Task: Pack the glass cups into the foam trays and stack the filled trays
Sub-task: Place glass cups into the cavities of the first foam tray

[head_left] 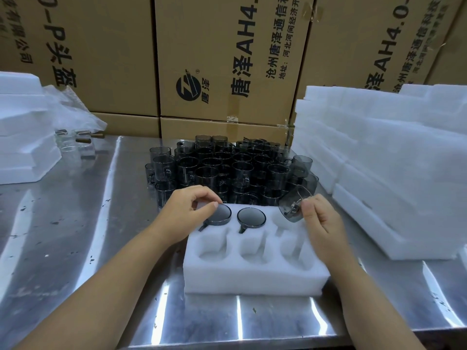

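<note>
Steel table carries the white foam tray, with smoky glass cups crowded behind it. Two cups sit in the far row's left and middle pockets. Left hand pinches the seated left cup's rim. Right hand pinches a tilted cup by its handle over the far right pocket. Best to level it, aim its handle at the slot, then lower gently.

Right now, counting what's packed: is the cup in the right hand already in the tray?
Not yet. The cup is tilted above the tray's empty far-right pocket, held by its handle in the right hand.
</note>
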